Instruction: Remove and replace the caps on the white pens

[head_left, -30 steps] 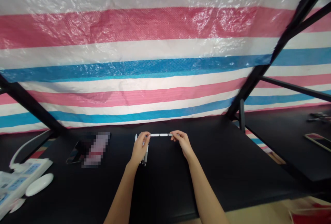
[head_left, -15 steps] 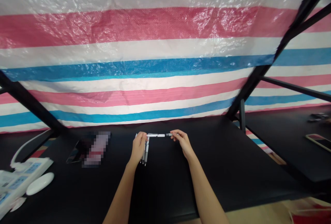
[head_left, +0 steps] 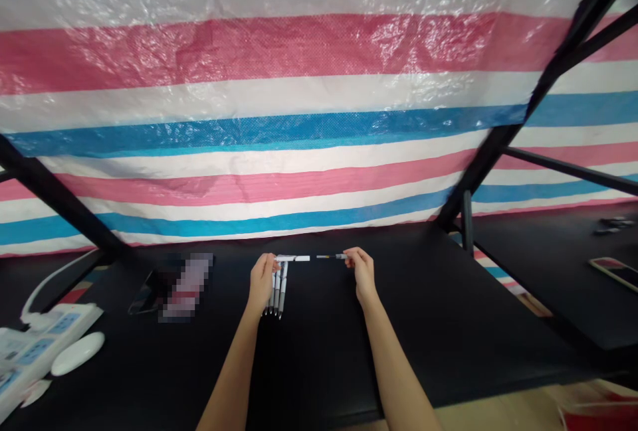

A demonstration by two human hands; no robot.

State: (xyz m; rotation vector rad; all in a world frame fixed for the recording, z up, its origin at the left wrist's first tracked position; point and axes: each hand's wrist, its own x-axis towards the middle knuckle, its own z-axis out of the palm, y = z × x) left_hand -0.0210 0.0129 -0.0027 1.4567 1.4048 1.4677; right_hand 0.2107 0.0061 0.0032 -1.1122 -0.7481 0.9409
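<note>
My left hand point(head_left: 262, 278) pinches a white pen barrel point(head_left: 302, 259), held level and pointing right. Across a small gap, my right hand point(head_left: 362, 273) grips the other pen part point(head_left: 333, 256), a dark section with a thin refill sticking out toward the barrel. Both sets of fingers are closed. Below the barrel, several white pens with grey grips point(head_left: 282, 295) lie side by side on the black table point(head_left: 319, 351), tips toward me. The left hand partly covers their upper ends.
To the left lies a phone point(head_left: 144, 293) beside a blurred-out patch. A white power strip point(head_left: 50, 341) and a white oval object point(head_left: 78, 353) are at the left edge. Black frame bars point(head_left: 478, 165) and a striped sheet point(head_left: 279, 185) stand behind. Another phone point(head_left: 615, 273) rests at far right.
The two pen parts have come apart: my right hand moved right with the dark part and refill, my left hand slightly left with the barrel. More of the lying pens shows.
</note>
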